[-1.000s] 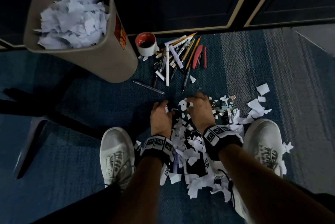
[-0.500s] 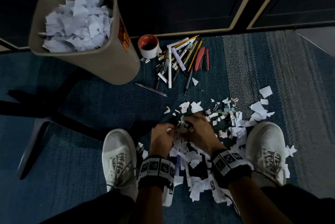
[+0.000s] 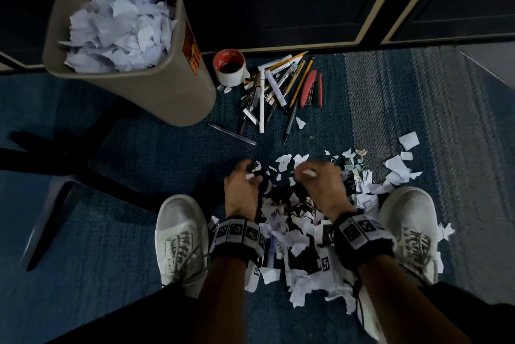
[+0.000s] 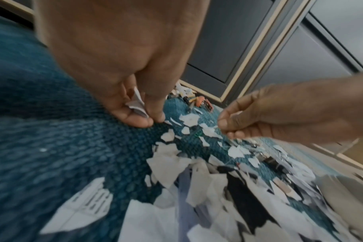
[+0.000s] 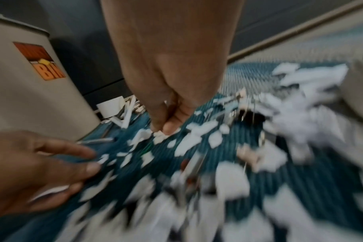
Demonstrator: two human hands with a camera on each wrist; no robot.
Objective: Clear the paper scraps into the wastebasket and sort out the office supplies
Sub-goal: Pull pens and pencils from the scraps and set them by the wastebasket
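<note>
From the head view, my left hand (image 3: 242, 190) and right hand (image 3: 320, 184) are down on the blue carpet (image 3: 139, 218) at the far edge of the paper scraps (image 3: 292, 232), which lie spread between my shoes (image 3: 181, 237) and run off to the right. The wastebasket (image 3: 156, 92), already heaped with paper, stands ahead and to the left, so my left hand is the nearer one for the carry. The pens and pencils (image 3: 276, 90) lie beside it next to a small cup (image 3: 230, 67), their long axes pointing roughly away from me.

The left wrist view shows what the head view hides: my left fingers (image 4: 135, 119) are curled, thumb against fingertips, pinching a folded scrap (image 4: 136, 104) right at the carpet, with loose scraps just beyond them towards my right hand.

The right wrist view is badly smeared. My right fingers (image 5: 170, 126) are bunched, tips pressed down on a white scrap (image 5: 162, 135); they seem to be pinching it, though I can't be sure. This view alone shows the basket's orange label (image 5: 41, 62).
</note>
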